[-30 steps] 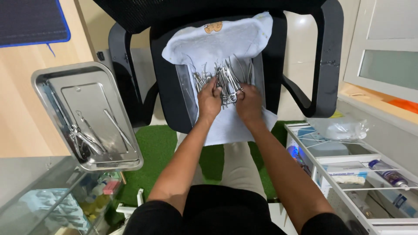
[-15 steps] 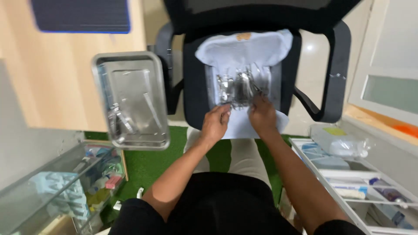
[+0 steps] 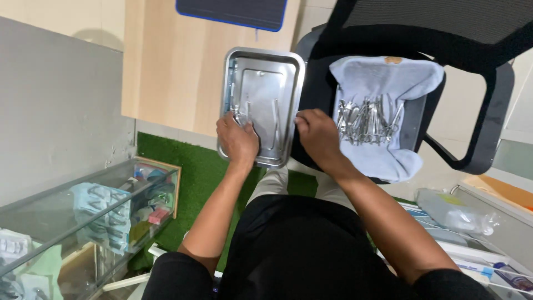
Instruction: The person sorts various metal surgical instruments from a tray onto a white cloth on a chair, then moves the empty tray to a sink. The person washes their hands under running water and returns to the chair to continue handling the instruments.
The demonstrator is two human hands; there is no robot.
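Sorting looks barely started: a few instruments (image 3: 261, 119) lie in the steel tray (image 3: 293, 83), most sit piled (image 3: 366, 119) on the pale cloth (image 3: 388, 78) over the black chair (image 3: 488, 111). Left hand (image 3: 237, 139) rests curled inside the tray on one tool; whether it grips I cannot tell. Right hand (image 3: 317, 133) pinches the tray's right rim. Tray's far half bare; wall left, chair arm right hem movement.

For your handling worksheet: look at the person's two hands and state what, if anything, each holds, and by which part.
Both hands grip the steel tray: the left hand at its near left corner, the right hand on its right rim near the front. Whether the left also pinches an instrument cannot be told.
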